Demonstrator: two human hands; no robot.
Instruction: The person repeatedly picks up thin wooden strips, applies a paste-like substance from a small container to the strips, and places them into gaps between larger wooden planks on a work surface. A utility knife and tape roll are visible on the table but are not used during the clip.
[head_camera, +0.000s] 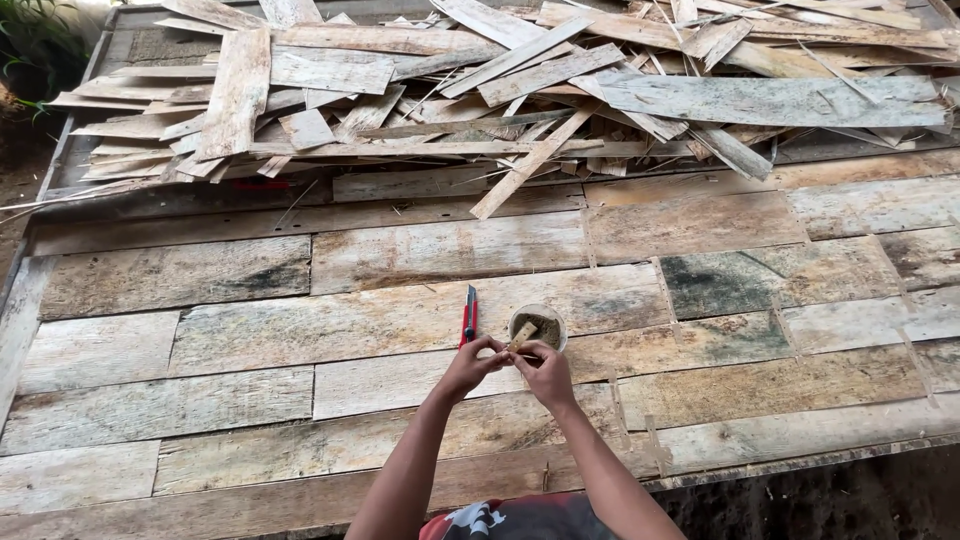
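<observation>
Head view. Left hand (470, 366): fingers curled together, pinching one end of a small wooden stick (523, 336). Right hand (546, 372): fingers closed on the same stick. Cup (538, 326): just beyond the fingertips. Red utility knife (469, 315): just beyond the left fingers, on the plank table (250, 330).

A small pale wooden stick (522, 335) leans tilted over the near rim of a round clear plastic cup (553, 318) holding greyish-brown paste. Just left of the cup, a red-and-black utility knife (469, 315) lies flat, pointing away.
</observation>
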